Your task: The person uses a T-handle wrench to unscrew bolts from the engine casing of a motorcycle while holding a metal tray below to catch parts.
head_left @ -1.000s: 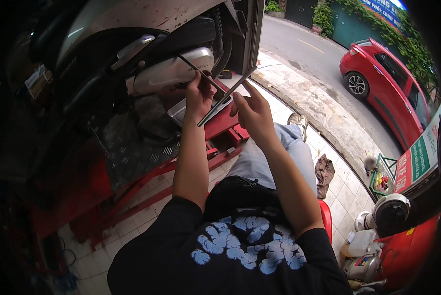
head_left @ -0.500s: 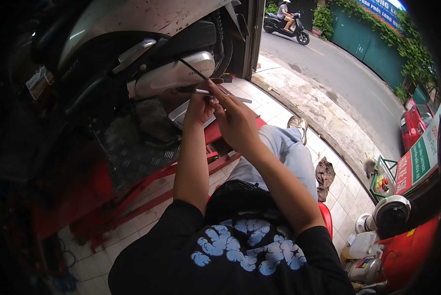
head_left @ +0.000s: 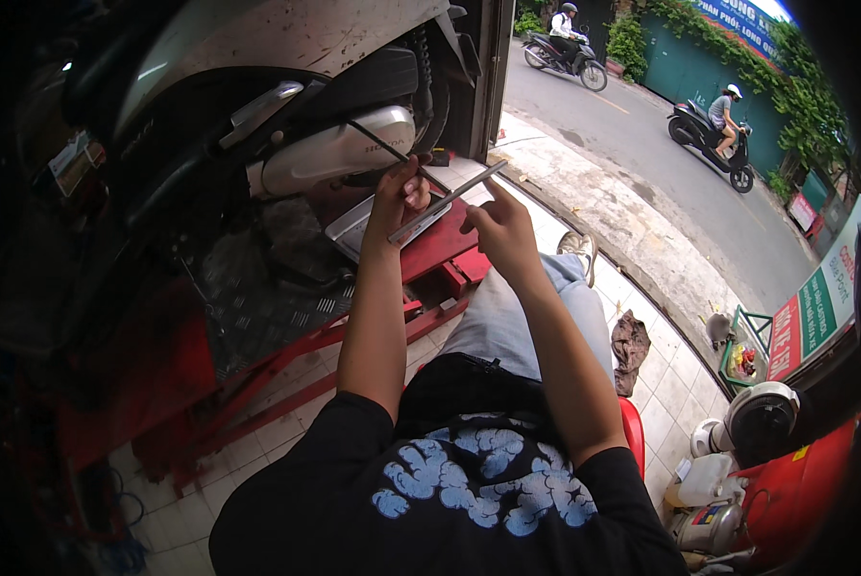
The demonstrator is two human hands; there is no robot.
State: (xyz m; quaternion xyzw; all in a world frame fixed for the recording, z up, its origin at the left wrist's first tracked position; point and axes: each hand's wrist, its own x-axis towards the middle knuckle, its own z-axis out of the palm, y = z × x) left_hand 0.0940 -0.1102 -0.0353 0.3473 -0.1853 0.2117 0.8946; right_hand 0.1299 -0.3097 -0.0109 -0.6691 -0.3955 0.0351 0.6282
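My left hand (head_left: pixel 400 200) is closed round the dark shaft of a T-handle wrench (head_left: pixel 469 185). Its silver crossbar slants up to the right in front of my fingers. The far end of the shaft reaches the upper side of a silver engine-side cover (head_left: pixel 339 149) on a scooter (head_left: pixel 286 43); the exact contact point is too small to make out. My right hand (head_left: pixel 507 235) is just right of the crossbar, index finger stretched toward its upper end and thumb apart. Nothing is in its grip; whether the fingertip touches the bar I cannot tell.
A pale tray (head_left: pixel 349 228) lies on the red lift (head_left: pixel 440 240) beneath my hands. The lift's tread plate (head_left: pixel 257 298) is at the left. A brown rag (head_left: pixel 630 350) lies on the tiles by my leg. Containers (head_left: pixel 709 480) stand lower right. Motorbikes pass on the road.
The crossbar has turned from nearly level to a steep slant. My right hand has shifted right, away from the left. Outside, one scooter has ridden right and another motorbike has appeared.
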